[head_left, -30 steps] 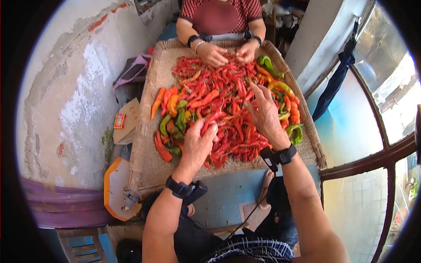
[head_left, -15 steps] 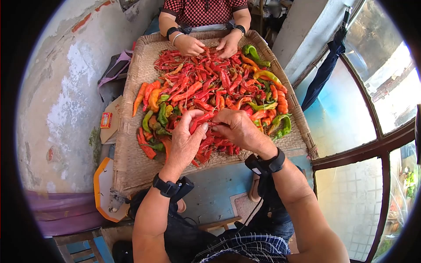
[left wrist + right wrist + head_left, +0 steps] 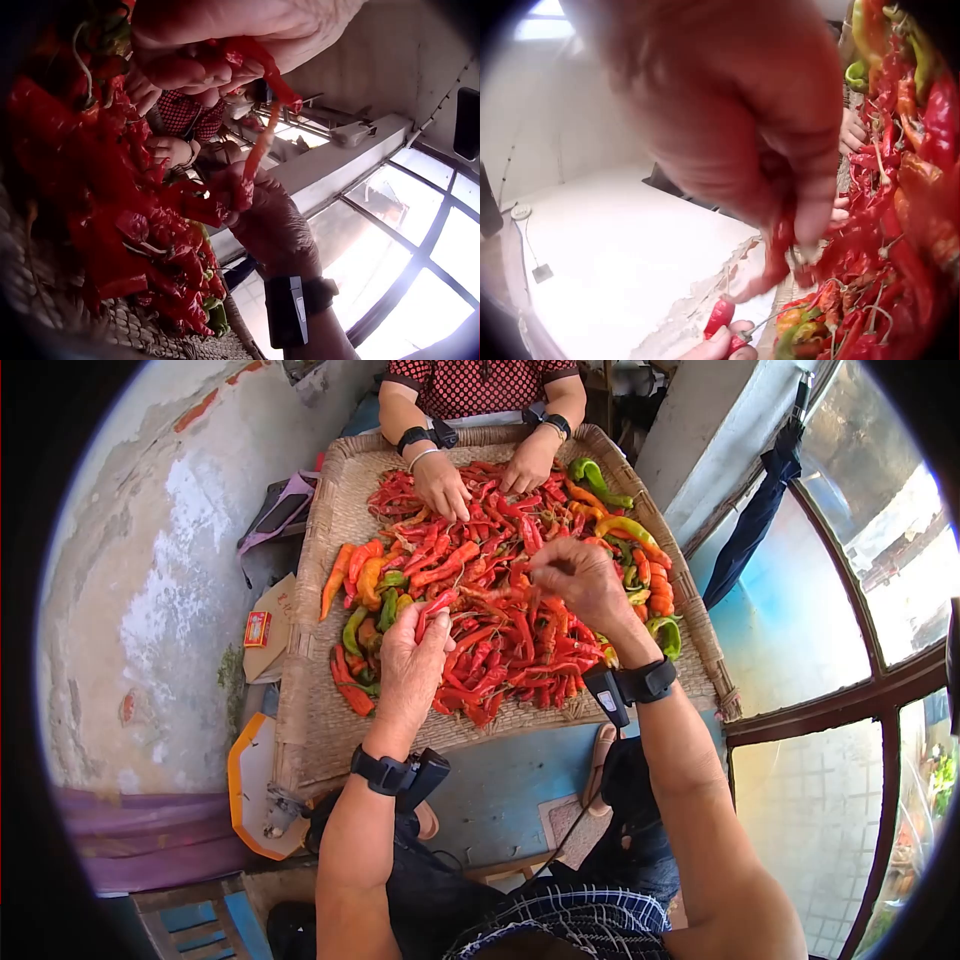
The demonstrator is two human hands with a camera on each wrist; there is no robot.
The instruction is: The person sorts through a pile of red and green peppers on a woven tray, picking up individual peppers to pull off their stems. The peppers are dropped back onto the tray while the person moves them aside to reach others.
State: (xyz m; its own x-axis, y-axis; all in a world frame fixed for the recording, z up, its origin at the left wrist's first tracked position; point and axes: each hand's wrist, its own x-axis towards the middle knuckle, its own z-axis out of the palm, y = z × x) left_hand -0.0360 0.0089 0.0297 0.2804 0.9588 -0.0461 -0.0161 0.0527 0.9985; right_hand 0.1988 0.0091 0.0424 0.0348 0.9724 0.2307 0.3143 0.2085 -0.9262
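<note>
1. A red chili [image 3: 437, 602] is in your left hand [image 3: 408, 668], above the near left part of the big heap. Your thumb and fingers pinch it.
2. Your right hand [image 3: 588, 585] is over the heap, fingers bent, pinching another red chili [image 3: 777, 259], which looks blurry.
3. Red chilies [image 3: 530, 650] fill the middle of the woven tray [image 3: 297, 705]; orange chilies [image 3: 338, 582] and green peppers [image 3: 597, 482] sit mostly by the sides. I can't tell which are finished or left.
4. Across from you, another person's hands [image 3: 440, 485] touch the red ones.
</note>
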